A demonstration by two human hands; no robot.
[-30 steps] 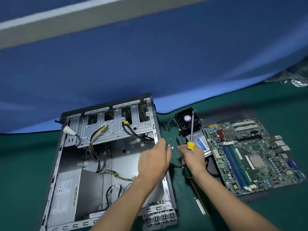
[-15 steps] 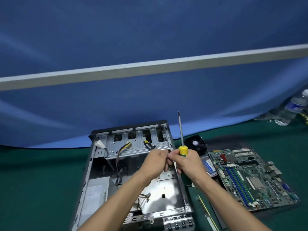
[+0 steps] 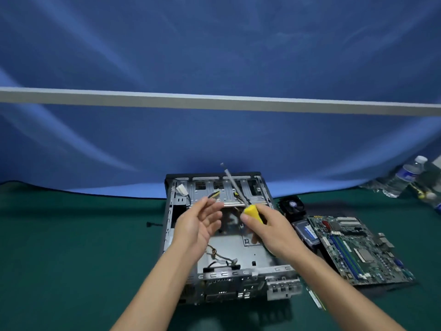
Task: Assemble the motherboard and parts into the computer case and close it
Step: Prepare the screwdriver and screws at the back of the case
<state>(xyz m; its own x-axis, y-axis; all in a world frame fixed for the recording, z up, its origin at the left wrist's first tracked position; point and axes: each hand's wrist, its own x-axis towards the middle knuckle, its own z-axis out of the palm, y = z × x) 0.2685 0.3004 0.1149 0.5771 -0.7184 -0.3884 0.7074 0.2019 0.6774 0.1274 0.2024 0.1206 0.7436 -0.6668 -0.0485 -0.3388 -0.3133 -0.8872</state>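
The open grey computer case (image 3: 238,253) lies on its side on the green table, loose cables inside. My right hand (image 3: 269,231) grips a screwdriver (image 3: 251,211) by its yellow handle, the metal shaft pointing up and to the left over the case. My left hand (image 3: 199,224) hovers over the case's left half, palm turned inward, fingers relaxed, holding nothing that I can see. The green motherboard (image 3: 358,247) lies flat to the right of the case. A hard drive (image 3: 306,231) and a black cooler fan (image 3: 292,205) sit between the case and the board.
A RAM stick (image 3: 316,299) lies on the table by the case's front right corner. Plastic water bottles (image 3: 403,179) stand at the far right. A blue cloth backdrop with a grey bar rises behind the table. A small black part (image 3: 151,224) lies left of the case.
The hands, which met beside the screwdriver handle, have come apart; the left hand has opened. The screwdriver shaft has tilted from upright to leaning left. The camera has tilted further up.
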